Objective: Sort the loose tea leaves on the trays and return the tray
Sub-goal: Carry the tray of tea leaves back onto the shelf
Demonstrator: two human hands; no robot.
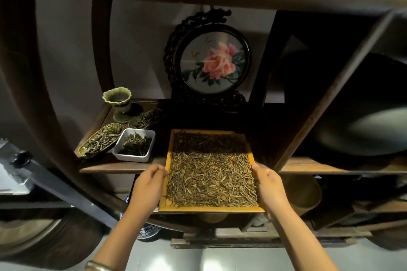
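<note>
Left hand (148, 179) and right hand (267, 182) each grip a side rim of the square yellow wooden tray (211, 209), fingers curled over its edges. The tray holds a flat layer of loose tea leaves (211, 180); its far end is over the dark wooden shelf (119, 166), its near end projecting past the shelf edge. Left of it on the shelf: a white rectangular dish (134, 145) of tea, an oval woven dish (102, 142), a green fluted cup (117, 100).
</note>
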